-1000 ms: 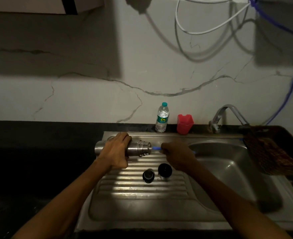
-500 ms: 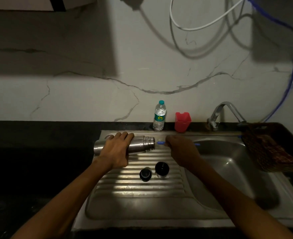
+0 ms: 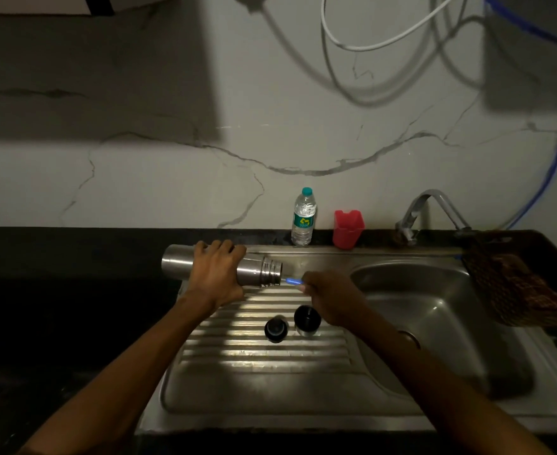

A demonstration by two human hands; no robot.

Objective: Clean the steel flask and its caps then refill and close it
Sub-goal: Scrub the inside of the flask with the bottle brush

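Nearest me on the ribbed drainboard (image 3: pixel 257 359) stand the two caps (image 3: pixel 275 329), side by side and upright, the right one just under my right wrist. Beyond them my left hand (image 3: pixel 216 279) wraps over the middle of the flask (image 3: pixel 175 265), which lies on its side above the far edge of the drainboard with its threaded mouth pointing right. My right hand (image 3: pixel 331 298) pinches a thin blue handle (image 3: pixel 293 281); its tip sits right at the flask's mouth. I cannot tell what is on the end of it.

Against half a second ago, the blue tip has closed on the mouth, where before a small gap showed, and my right hand has slid a little nearer the flask. The left hand's grip and the caps look unchanged.

To the right is the basin (image 3: pixel 434 323), with a brown checked cloth (image 3: pixel 520 290) draped over its far right corner. Along the far worktop (image 3: pixel 73 251) stand a clear water bottle (image 3: pixel 303 218) with a teal top and a green label whose writing is too small to read, a red cup (image 3: pixel 347 228), and the tap (image 3: pixel 431 208).
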